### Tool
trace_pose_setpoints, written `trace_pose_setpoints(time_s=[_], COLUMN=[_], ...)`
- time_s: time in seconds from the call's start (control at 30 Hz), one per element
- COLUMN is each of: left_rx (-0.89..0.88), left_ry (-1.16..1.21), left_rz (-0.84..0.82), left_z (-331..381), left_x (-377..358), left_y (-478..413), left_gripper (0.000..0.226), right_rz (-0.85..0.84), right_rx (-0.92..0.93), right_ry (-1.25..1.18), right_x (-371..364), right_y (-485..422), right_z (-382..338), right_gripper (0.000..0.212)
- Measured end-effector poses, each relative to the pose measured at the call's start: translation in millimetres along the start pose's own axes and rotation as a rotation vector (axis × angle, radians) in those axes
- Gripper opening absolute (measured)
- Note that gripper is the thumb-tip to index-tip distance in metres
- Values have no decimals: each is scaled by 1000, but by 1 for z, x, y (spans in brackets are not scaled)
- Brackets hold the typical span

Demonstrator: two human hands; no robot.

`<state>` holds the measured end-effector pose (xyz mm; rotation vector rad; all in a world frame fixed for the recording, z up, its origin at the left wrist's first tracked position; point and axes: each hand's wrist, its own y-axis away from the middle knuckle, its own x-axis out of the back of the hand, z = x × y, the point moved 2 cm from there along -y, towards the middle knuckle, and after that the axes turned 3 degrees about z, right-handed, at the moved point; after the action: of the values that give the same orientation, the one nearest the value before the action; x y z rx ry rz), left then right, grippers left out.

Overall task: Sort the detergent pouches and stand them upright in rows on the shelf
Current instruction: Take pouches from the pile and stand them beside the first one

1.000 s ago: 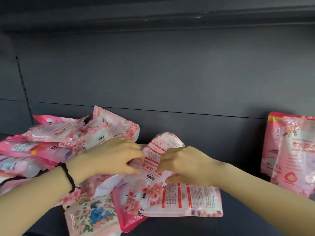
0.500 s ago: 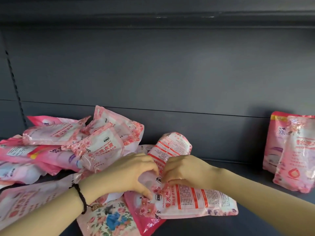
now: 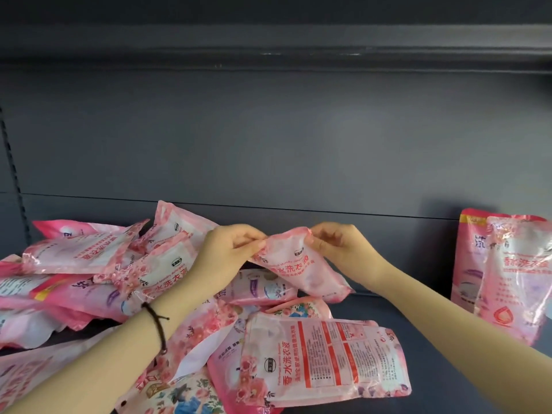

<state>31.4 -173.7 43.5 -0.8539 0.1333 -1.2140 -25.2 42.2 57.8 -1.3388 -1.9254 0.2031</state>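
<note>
Hands: two; the left hand (image 3: 230, 252) and the right hand (image 3: 343, 249) are level with each other, a short gap between them.
Left hand grip: thumb and fingers pinch one top corner of the held pouch (image 3: 298, 264).
Right hand grip: thumb and fingers pinch the other top corner.
Held pouch: one, pink, stretched between the two hands and hanging tilted below them, front outward; whether its lower end touches anything cannot be told.
Upright pouches: two, well beyond the right hand: a darker pink pouch (image 3: 467, 258) behind and a paler pink pouch (image 3: 519, 279) overlapping it in front.
Flat pouch: one large label-side pouch (image 3: 322, 360) lies below both hands, between the forearms.
Pile (image 3: 98, 264): many pink pouches heaped beyond and under the left hand; they overlap too much for a sure count.
Other pouches: one purple-printed pouch (image 3: 260, 286) right under the hands; one blue-flowered pouch (image 3: 185, 395) beneath the left forearm.
Bracelet (image 3: 156, 327): one dark cord on the left wrist.
Cut off: the paler upright pouch, the pile's outer side and the blue-flowered pouch run out of view.
Hard to read: most print is blurred or upside down.
Container: the dark shelf (image 3: 448, 392) bears every pouch but the held one; the pouches look sealed, and what fills them cannot be seen.
</note>
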Motion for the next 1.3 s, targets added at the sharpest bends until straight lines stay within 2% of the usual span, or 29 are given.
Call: trace_pose_setpoints(time_s=[0.13, 0.17, 0.23, 0.27, 0.33, 0.4, 0.5, 0.6, 0.67, 0.77, 1.03, 1.3], left_rx=[3, -18, -69, -98, -140, -138, 44, 250, 283, 276, 283, 286], left_ry=[34, 36, 15, -4, -7, 67, 293, 490, 530, 549, 574, 523], left_rz=[42, 46, 36, 24, 20, 88, 168, 34, -12, 22, -47, -69], left_z=[-10, -9, 1, 8, 22, 36, 47, 54, 65, 89, 135, 139], left_x=[-23, -29, -40, -46, -58, -70, -96, -139, -166, -201, -304, -352], left_y=[-17, -20, -30, -35, -42, -46, -41, -25, -18, -18, -6, 2], left_gripper=[28, 29, 31, 31, 28, 26, 41, 33, 24, 12, 11, 4], right_rz=[-1, 11, 111, 183, 302, 382, 451, 493, 521, 565, 572, 537], right_rx=[-70, -101, -150, -166, -202, -206, -220, -224, -226, -216, -297, -350], right_ry=[95, 133, 161, 132, 3, -152, -403, -597, -640, -626, -654, -642], right_x=[1, 2, 8, 13, 25, 40, 64, 93, 115, 153, 248, 275], right_y=[14, 17, 19, 19, 18, 21, 29, 47, 61, 84, 147, 174], right_z=[22, 27, 35, 38, 40, 39, 42, 49, 55, 66, 103, 137], right_gripper=[38, 37, 19, 22, 25, 17, 9, 9, 10, 8, 12, 12])
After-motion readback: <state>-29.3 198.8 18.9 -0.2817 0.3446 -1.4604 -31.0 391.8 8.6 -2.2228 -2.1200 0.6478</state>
